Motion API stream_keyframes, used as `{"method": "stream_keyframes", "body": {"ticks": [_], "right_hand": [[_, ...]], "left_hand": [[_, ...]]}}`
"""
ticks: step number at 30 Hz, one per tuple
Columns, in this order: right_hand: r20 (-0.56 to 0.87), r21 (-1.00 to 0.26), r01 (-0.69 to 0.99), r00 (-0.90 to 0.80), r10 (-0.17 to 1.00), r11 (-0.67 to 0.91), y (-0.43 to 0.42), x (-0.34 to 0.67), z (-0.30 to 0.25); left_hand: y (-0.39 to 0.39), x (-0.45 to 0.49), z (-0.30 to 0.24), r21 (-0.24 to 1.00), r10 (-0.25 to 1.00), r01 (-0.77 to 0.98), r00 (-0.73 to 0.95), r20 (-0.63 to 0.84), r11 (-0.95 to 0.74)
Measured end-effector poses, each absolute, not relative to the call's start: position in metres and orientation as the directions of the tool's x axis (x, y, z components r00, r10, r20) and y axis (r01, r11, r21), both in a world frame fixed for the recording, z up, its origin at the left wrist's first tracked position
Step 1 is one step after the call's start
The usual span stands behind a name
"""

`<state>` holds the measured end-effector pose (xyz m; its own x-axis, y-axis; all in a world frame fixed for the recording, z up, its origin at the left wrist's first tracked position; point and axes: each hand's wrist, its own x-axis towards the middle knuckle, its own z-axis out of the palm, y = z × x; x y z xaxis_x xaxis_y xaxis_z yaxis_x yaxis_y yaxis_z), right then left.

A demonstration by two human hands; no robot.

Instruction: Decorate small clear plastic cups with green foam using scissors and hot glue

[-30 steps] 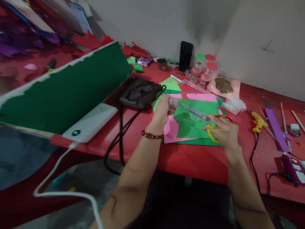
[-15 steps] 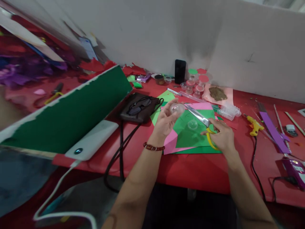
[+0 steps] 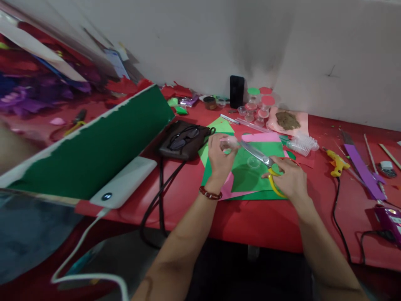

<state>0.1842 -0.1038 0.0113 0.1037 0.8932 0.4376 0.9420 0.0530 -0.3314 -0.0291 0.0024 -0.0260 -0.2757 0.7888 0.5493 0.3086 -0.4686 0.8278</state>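
Observation:
My left hand [image 3: 220,158], with a red bead bracelet on the wrist, is closed round a small clear plastic cup [image 3: 228,143] held above the paper. My right hand [image 3: 287,179] grips the yellow handles of a pair of scissors [image 3: 257,154], whose metal blades point left toward the cup. Below both hands lie sheets of green paper [image 3: 250,175] and pink paper [image 3: 259,137] on the red table [image 3: 250,221]. A second clear cup [image 3: 253,162] rests on the green sheet.
A dark bag with glasses [image 3: 183,140] and a white power bank [image 3: 123,183] lie left of the paper, beside a large green board [image 3: 94,146]. Small pots [image 3: 258,106], a black phone [image 3: 237,91], a brush [image 3: 303,143], a yellow glue gun [image 3: 336,161] and purple strips [image 3: 363,167] lie behind and right.
My left hand turned the clear cup over, from palm up to knuckles up, and brought it nearer the scissor tips. The right hand stayed on the scissors.

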Motion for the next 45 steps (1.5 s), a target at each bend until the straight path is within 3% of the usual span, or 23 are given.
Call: {"method": "stream_keyframes", "body": {"ticks": [5, 15, 23, 30, 45], "right_hand": [[0.386, -0.343, 0.938, 0.093, 0.918, 0.049, -0.106, 0.179, 0.013], [0.411, -0.348, 0.934, 0.076, 0.908, 0.08, -0.109, 0.176, 0.011], [0.438, -0.357, 0.929, 0.075, 0.896, 0.097, -0.108, 0.176, 0.011], [0.458, -0.304, 0.949, 0.074, 0.886, 0.078, -0.109, 0.175, 0.008], [0.477, -0.243, 0.948, -0.069, 0.876, 0.207, -0.1, 0.186, -0.003]], "left_hand": [[0.003, -0.033, -0.033, 0.747, 0.746, 0.451, -0.229, 0.625, -0.488], [0.004, -0.031, -0.036, 0.704, 0.675, 0.503, -0.281, 0.682, -0.502], [0.002, -0.031, -0.035, 0.717, 0.696, 0.513, -0.282, 0.66, -0.472], [0.001, -0.028, -0.038, 0.674, 0.663, 0.541, -0.259, 0.702, -0.503], [-0.006, -0.025, -0.03, 0.742, 0.73, 0.495, -0.274, 0.627, -0.452]]}}
